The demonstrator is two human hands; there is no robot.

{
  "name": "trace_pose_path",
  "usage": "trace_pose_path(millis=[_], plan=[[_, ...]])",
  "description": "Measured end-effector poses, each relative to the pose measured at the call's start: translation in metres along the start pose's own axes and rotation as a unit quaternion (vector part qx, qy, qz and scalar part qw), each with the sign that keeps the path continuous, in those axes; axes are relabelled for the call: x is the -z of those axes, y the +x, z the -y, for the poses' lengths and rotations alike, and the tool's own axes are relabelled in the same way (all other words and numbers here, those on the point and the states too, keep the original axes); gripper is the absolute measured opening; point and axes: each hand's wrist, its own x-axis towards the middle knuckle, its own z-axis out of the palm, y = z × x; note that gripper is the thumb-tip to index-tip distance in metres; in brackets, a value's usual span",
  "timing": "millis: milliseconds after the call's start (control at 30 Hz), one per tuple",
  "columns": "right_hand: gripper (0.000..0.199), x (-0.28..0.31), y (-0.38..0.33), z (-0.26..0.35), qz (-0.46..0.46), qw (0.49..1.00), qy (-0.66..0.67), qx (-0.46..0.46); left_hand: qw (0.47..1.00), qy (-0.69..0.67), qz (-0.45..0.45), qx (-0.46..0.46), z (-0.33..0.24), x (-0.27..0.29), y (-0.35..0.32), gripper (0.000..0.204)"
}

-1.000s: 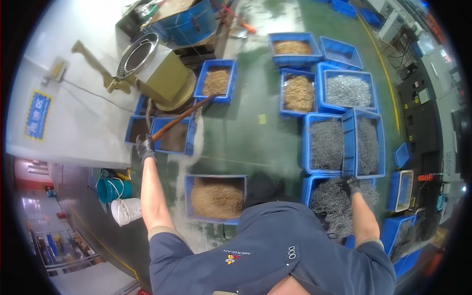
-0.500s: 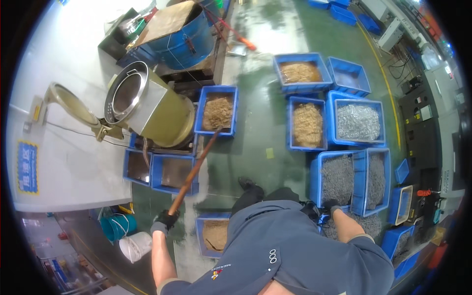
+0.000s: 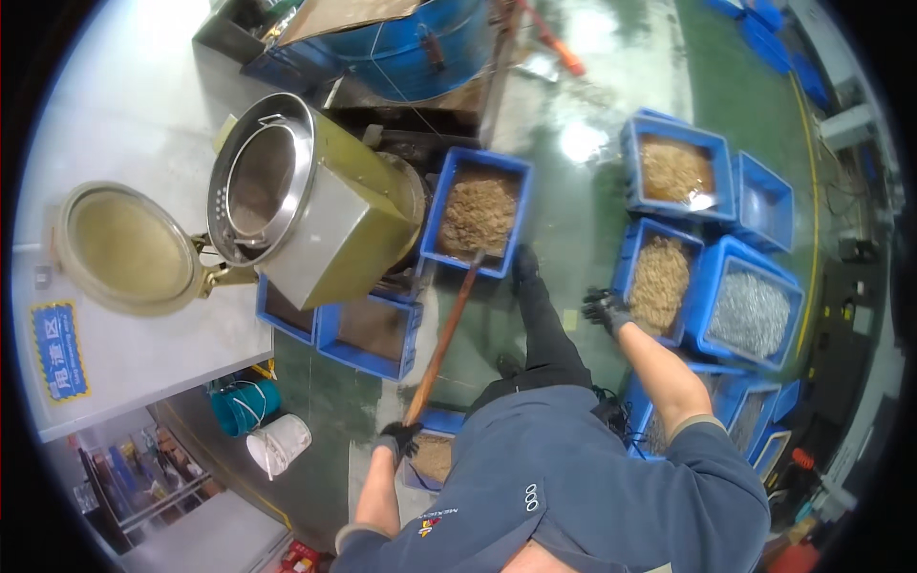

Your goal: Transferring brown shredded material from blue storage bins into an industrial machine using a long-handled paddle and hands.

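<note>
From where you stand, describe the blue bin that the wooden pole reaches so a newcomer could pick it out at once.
Find the olive machine with the round open top. Just right of its base sits a blue bin of clumpy tan material. Unlike the neighbouring bins to its lower left, it has the wooden pole, gripped by the left hand, reaching its near rim.

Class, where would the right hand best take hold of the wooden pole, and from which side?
Probably around the bare middle of the wooden pole, from above and its right. The slim pole slants from the left hand at its near end to the blue bin, leaving its middle uncovered; the open right hand is on that side.
</note>
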Motion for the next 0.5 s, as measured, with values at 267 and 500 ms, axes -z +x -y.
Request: trace_pose_path(millis=[267,500], plan=[[0.021,-0.233,0.147,0.005,0.169,0.931,-0.285,-0.151,0.989,-0.094,-0.048,0.107,-0.079,0.011,-0.098,0.038],[0.014,-0.296,0.254,-0.106,0.025,0.965,-0.011,-0.259,0.976,0.095,-0.038,0.190,-0.072,-0.001,-0.080,0.041]])
